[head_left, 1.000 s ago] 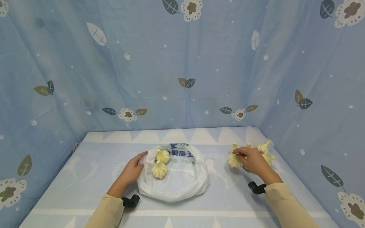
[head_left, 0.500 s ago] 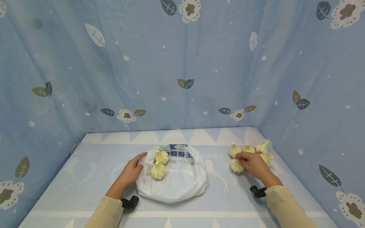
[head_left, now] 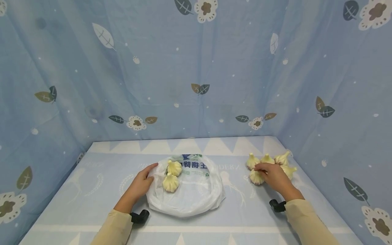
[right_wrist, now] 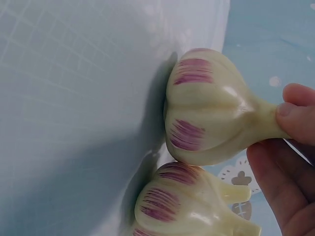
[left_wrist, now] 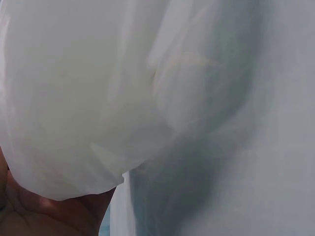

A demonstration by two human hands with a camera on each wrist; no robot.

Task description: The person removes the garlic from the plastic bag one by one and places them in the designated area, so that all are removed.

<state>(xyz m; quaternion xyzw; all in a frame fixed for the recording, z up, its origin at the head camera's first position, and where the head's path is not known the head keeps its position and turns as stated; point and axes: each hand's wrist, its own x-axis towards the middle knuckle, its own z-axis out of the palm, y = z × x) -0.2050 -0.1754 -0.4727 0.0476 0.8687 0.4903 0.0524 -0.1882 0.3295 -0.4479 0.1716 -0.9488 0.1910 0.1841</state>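
A white translucent plastic bag (head_left: 200, 208) lies with its mouth spread wide, and two pale garlic bulbs (head_left: 170, 183) sit inside at its left. My left hand (head_left: 141, 183) holds the bag's left rim between thumb and fingers; in the left wrist view the bag film (left_wrist: 74, 113) hides most of that hand. At the right, my right hand (head_left: 274, 175) pinches a garlic bulb (right_wrist: 209, 108) by its stem, thumb on one side and fingers on the other. This bulb has purple streaks near its base, which sits close over the table.
Several more garlic bulbs (head_left: 252, 160) are grouped behind and beside the right hand, one bulb (right_wrist: 170, 196) right against the pinched one. A patterned cloth (head_left: 101, 204) covers the table. Blue floral curtains (head_left: 171, 68) enclose its back and sides.
My right hand and its garlic bulb have shifted slightly nearer and to the right, so the bulb behind shows more fully. The left hand stays at the bag's rim.
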